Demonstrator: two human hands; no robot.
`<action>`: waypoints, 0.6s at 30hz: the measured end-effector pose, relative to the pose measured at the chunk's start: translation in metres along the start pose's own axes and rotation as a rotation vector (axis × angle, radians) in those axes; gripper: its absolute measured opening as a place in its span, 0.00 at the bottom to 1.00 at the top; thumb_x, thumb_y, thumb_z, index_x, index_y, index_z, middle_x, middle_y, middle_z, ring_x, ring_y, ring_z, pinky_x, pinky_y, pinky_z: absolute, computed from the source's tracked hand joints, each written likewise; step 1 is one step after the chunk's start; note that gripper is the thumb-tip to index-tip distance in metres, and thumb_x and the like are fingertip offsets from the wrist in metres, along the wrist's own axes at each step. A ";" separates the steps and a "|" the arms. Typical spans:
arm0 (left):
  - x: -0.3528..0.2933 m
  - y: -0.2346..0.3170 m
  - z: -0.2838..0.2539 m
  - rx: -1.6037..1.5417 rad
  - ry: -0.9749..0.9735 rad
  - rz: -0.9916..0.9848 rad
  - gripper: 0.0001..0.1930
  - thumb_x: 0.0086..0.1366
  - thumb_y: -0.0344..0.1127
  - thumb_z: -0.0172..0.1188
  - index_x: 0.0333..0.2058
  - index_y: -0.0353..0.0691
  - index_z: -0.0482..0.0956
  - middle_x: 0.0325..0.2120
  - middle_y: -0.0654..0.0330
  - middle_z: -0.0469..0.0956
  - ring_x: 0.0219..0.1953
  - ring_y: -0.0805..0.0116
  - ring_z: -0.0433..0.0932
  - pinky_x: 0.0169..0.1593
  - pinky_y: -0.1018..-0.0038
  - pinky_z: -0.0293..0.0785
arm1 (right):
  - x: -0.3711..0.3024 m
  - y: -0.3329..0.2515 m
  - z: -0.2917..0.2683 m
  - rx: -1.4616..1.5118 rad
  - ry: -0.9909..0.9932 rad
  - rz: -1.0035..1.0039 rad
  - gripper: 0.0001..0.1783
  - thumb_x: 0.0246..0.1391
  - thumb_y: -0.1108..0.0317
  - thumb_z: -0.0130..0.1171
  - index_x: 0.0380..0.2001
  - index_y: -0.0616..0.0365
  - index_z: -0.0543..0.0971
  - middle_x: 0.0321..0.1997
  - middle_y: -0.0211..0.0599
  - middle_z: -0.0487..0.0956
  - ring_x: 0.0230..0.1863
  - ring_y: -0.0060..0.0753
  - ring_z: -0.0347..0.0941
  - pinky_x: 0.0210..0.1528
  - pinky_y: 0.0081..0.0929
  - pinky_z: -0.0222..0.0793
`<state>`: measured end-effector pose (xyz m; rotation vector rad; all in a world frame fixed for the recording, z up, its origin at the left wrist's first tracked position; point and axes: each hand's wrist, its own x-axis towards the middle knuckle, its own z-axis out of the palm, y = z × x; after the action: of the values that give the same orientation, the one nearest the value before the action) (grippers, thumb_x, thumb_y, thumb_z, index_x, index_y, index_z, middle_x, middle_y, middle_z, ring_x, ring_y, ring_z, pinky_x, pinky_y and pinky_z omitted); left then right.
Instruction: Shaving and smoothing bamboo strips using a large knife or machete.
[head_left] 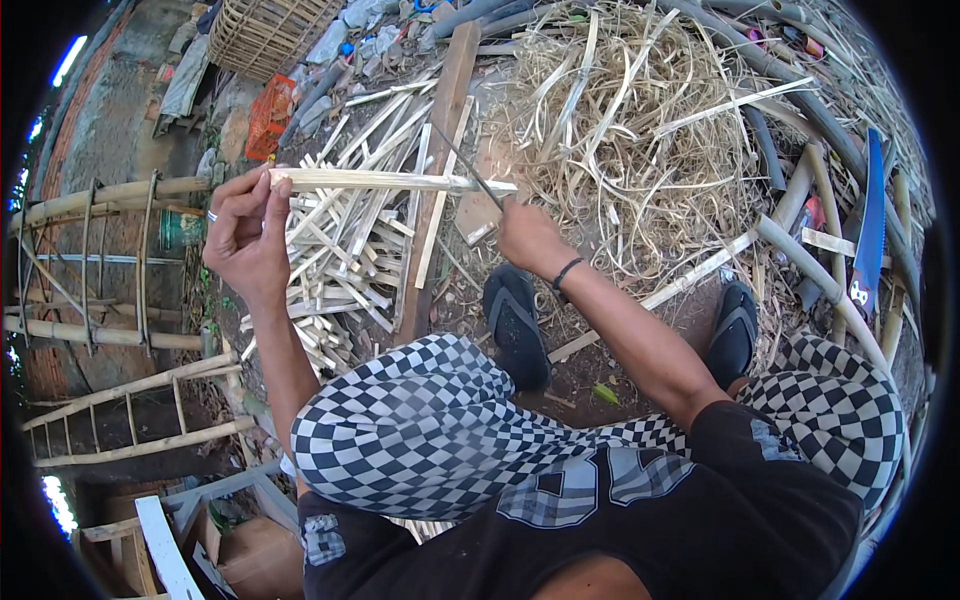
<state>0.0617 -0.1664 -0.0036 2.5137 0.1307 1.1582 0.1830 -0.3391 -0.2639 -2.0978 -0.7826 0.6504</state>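
Note:
My left hand (248,235) pinches the left end of a pale split-bamboo strip (370,180) between thumb and fingers. The strip lies level in front of me and seems made of more than one layer. My right hand (535,238) is closed around a knife, its handle hidden in the fist. The thin dark blade (468,166) slants up and left across the strip near its right end. Under the strip runs a brown wooden plank (438,130). Several cut bamboo sticks (345,255) are heaped on the ground left of the plank.
A tangle of bamboo shavings (640,130) covers the ground ahead to the right. A blue saw (870,215) leans among bamboo poles (820,275) at far right. A woven basket (262,40) and an orange crate (270,118) sit at back left, and bamboo ladder frames (120,210) at left.

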 end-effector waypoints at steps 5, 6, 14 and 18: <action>0.003 0.000 0.003 -0.270 -0.084 0.009 0.11 0.62 0.13 0.64 0.38 0.35 0.77 0.48 0.43 0.81 0.50 0.53 0.83 0.54 0.61 0.84 | -0.028 -0.084 -0.045 0.160 0.114 -0.250 0.14 0.65 0.66 0.49 0.44 0.68 0.74 0.26 0.61 0.80 0.31 0.70 0.79 0.41 0.58 0.75; 0.004 0.001 0.003 -0.263 -0.083 0.009 0.11 0.62 0.13 0.64 0.38 0.35 0.77 0.48 0.43 0.81 0.50 0.53 0.83 0.54 0.61 0.84 | -0.032 -0.092 -0.051 0.164 0.111 -0.256 0.14 0.65 0.66 0.49 0.44 0.68 0.74 0.26 0.61 0.80 0.31 0.70 0.79 0.41 0.58 0.75; 0.006 0.007 0.008 -0.436 -0.171 0.018 0.13 0.63 0.11 0.61 0.43 0.31 0.73 0.48 0.38 0.80 0.49 0.56 0.84 0.51 0.67 0.84 | -0.054 -0.105 -0.071 0.325 0.122 -0.340 0.14 0.66 0.66 0.51 0.44 0.68 0.74 0.22 0.61 0.77 0.30 0.69 0.77 0.40 0.60 0.72; 0.005 0.012 0.013 -0.472 -0.185 -0.008 0.12 0.63 0.12 0.61 0.43 0.31 0.73 0.49 0.38 0.80 0.50 0.56 0.84 0.52 0.68 0.84 | -0.055 -0.100 -0.077 0.299 0.163 -0.358 0.14 0.67 0.64 0.51 0.43 0.68 0.74 0.24 0.61 0.78 0.32 0.71 0.77 0.40 0.60 0.72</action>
<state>0.0736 -0.1798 -0.0031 2.1774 -0.1635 0.8283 0.1658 -0.3662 -0.1297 -1.6617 -0.8807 0.3692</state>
